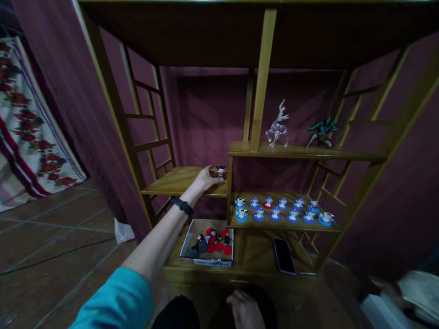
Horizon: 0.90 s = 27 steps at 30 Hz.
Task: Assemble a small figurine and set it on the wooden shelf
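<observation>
Place: on the left-hand mid shelf of the tall wooden display rack (178, 180), just left of its central upright, a small dark-haired toy figurine in red and black (221, 172) stands near the shelf's right end.
Left hand: the left hand (206, 178) lies on that shelf with its fingertips touching the figurine; its grip looks loosely curled around the figurine's base, neither spread wide nor clearly clamped.
Left arm pose: stretched almost straight forward and up from a teal sleeve (116, 301), with a black wristband (182, 205) at the wrist and the back of the hand turned up.
Right hand: the right hand (245, 310) rests low, below the rack's bottom shelf, on a dark lap; it holds nothing, fingers loosely bent.
Doing it well: judging by the contact, the figurine wants to be kept upright with a light fingertip hold low on its body, and its base flat on the shelf, clear of the upright.
Below the figurine: a shallow white cardboard box of more red and black figurines (209, 244) sits on the rack's bottom shelf, with a dark smartphone (284, 256) to its right.
Right of the upright: two rows of small blue-based figurines (281, 210) fill the lower shelf.
</observation>
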Tool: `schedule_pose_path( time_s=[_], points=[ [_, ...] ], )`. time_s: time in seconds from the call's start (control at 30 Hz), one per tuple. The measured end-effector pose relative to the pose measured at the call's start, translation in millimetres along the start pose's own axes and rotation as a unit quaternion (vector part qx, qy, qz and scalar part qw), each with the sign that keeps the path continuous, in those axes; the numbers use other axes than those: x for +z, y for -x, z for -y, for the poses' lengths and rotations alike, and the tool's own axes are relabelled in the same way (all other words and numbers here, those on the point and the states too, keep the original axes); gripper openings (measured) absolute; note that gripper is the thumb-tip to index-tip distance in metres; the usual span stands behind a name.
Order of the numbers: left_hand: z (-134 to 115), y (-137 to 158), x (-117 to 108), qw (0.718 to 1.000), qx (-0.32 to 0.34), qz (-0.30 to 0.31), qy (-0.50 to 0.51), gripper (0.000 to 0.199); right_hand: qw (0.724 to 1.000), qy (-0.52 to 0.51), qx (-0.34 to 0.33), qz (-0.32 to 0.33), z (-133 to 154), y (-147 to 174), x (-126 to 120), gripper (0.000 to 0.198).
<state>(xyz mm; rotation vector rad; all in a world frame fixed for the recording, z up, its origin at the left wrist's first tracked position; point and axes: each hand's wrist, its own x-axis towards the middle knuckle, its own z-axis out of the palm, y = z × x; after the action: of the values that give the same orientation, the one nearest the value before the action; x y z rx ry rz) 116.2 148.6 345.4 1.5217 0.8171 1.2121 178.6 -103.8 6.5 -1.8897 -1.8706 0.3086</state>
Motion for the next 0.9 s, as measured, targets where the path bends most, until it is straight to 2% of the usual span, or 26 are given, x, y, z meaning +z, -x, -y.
schedule_pose_path(
  time_s=[0.1,0.17,0.27,0.37,0.43,0.5,0.63,0.77,0.9],
  points=[
    [-2,50,-27,0.994,0.100,-0.033,0.031,0.056,1.000,-0.025,0.011,-0.006,4,4,-10,0.037],
    [13,89,-48,0.986,0.126,-0.103,0.031,0.046,0.999,-0.029,0.028,0.003,6,4,-16,0.037],
    [68,137,-78,0.980,0.073,-0.182,0.003,0.032,0.999,-0.037,0.026,0.024,9,-3,-23,0.036],
    [144,163,-102,0.983,-0.029,-0.183,0.012,0.024,0.999,-0.039,0.020,0.027,12,-14,-23,0.033],
    [187,168,-114,0.983,-0.102,-0.151,0.038,0.022,0.999,-0.035,0.022,0.024,13,-24,-19,0.033],
    [216,165,-122,0.972,-0.149,-0.157,0.092,0.025,0.999,-0.030,0.026,0.021,14,-34,-15,0.033],
    [241,139,-128,0.955,-0.175,-0.196,0.140,0.024,0.997,-0.062,0.038,0.014,13,-60,-3,0.031],
    [266,111,-129,0.954,-0.169,-0.188,0.162,0.020,0.988,-0.145,0.052,-0.005,9,-89,8,0.028],
    [296,101,-139,0.927,-0.226,-0.218,0.206,0.016,0.982,-0.176,0.063,-0.009,0,-121,21,0.026]
  ],
)
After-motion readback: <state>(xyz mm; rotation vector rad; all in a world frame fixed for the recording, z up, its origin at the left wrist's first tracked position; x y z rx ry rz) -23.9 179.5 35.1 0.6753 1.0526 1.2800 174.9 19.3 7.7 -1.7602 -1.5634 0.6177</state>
